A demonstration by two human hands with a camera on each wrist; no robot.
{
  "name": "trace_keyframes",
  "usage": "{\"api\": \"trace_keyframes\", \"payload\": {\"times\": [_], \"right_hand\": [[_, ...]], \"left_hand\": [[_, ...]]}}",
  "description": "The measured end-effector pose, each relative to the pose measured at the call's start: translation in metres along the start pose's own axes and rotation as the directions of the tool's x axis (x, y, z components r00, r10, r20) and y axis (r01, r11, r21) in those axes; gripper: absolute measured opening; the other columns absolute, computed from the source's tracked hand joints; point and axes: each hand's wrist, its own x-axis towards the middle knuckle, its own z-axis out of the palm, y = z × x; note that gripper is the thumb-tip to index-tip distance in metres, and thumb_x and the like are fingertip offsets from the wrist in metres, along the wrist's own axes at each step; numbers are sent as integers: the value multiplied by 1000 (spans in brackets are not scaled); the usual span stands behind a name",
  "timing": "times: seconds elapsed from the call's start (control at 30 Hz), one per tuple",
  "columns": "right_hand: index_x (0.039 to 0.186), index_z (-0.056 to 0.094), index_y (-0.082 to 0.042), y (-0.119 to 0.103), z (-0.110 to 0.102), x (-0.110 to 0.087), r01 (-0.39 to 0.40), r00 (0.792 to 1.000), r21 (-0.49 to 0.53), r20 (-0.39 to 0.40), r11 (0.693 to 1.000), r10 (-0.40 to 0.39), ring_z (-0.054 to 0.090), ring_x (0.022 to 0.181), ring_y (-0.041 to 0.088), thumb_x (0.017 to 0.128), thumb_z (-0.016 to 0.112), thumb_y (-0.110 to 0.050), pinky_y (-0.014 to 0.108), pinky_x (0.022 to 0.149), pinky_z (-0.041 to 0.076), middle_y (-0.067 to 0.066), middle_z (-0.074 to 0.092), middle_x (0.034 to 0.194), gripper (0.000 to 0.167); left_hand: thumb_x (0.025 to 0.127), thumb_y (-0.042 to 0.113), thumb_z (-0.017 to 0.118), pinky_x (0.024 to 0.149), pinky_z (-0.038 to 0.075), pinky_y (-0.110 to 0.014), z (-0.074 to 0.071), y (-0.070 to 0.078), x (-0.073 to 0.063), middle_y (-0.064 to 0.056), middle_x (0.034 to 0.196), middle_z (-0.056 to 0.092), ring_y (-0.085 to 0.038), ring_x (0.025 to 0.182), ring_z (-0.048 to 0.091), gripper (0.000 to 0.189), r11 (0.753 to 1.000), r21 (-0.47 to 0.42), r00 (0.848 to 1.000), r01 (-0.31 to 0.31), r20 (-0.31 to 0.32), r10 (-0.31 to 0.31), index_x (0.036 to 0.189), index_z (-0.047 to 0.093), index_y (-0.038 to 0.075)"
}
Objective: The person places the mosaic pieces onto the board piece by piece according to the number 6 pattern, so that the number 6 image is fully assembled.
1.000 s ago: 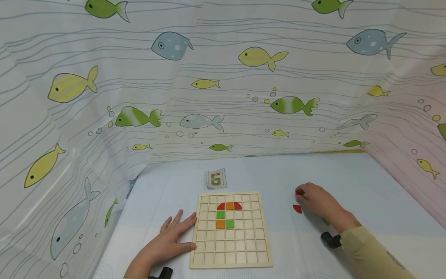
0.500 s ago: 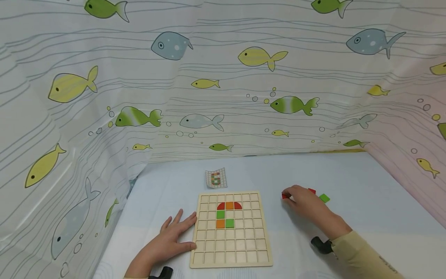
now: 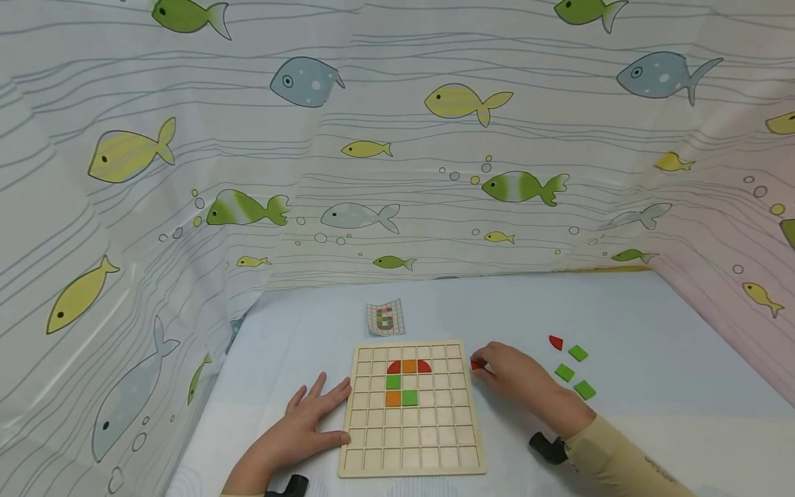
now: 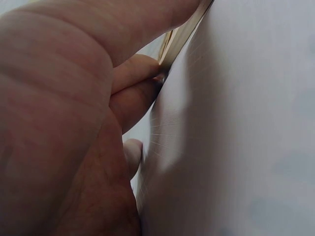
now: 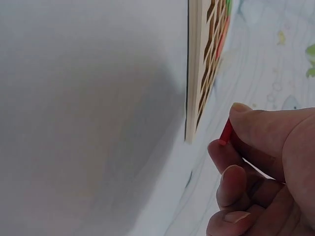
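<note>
A wooden grid board [image 3: 437, 455] lies on the table with red, orange and green tiles set in its upper middle cells. My left hand [image 3: 304, 428] rests flat at the board's left side, fingers spread, thumb and index finger touching its edge. Between thumb and index finger, my right hand [image 3: 518, 373] pinches a red tile [image 5: 226, 132] just beside the board's upper right edge. In the right wrist view the tile is seen edge-on, and the other fingers are curled loosely below it.
Right of the right hand lie a red quarter-round tile [image 3: 555, 342] and several green square tiles [image 3: 584, 390]. Behind the board is a small pattern card [image 3: 385, 318] with a coloured grid figure. A fish-print curtain [image 3: 435, 207] encloses the table's back and sides.
My right hand has picked up a red tile and carried it left to the board's edge, uncovering the red and green tiles behind it. The left hand has stayed still.
</note>
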Motion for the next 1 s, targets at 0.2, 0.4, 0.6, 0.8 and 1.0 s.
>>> {"api": "trace_keyframes", "payload": {"times": [0.2, 0.4, 0.6, 0.8, 1.0], "right_hand": [[106, 71, -11, -16, 7, 2, 24, 999, 16, 22, 1000, -25, 58, 87, 9, 87, 78, -19, 30, 79, 54, -7, 62, 95, 21], [102, 70, -13, -30, 13, 4, 102, 993, 12, 53, 995, -102, 52, 81, 9, 90, 74, -21, 29, 73, 52, -8, 60, 93, 15], [105, 71, -13, -42, 20, 9, 131, 986, 20, 100, 991, -132, 52, 83, 9, 92, 71, -23, 28, 76, 53, -7, 61, 95, 16], [105, 72, -13, -56, 25, 12, 158, 980, 21, 118, 987, -159, 53, 83, 8, 92, 72, -27, 27, 76, 53, -7, 61, 95, 19], [103, 73, -13, -65, 28, 13, 175, 976, 15, 130, 985, -175, 50, 76, 6, 92, 71, -25, 25, 70, 51, -7, 58, 88, 16]], "left_hand": [[82, 58, 72, 114, -6, -60, 0, 1, 1, 3, 157, 34, -38, 149, 1, 88, 1000, -4, 1000, 1, 0, -1, 151, 43, 13], [82, 58, 71, 113, -6, -60, -1, 1, 1, 3, 158, 34, -39, 149, 1, 87, 1000, -5, 1000, -6, 5, 6, 151, 43, 12], [83, 58, 70, 113, -6, -61, -1, 0, 0, 3, 158, 33, -40, 149, 1, 87, 1000, -3, 1000, -27, 6, 27, 151, 42, 12], [83, 57, 71, 113, -5, -61, 0, 0, -1, 3, 157, 34, -40, 149, 2, 86, 1000, -6, 1000, -26, -3, 26, 151, 43, 11], [83, 57, 71, 113, -5, -61, 0, 0, 0, 3, 158, 34, -40, 149, 2, 87, 999, -10, 999, -34, -4, 34, 151, 43, 11]]}}
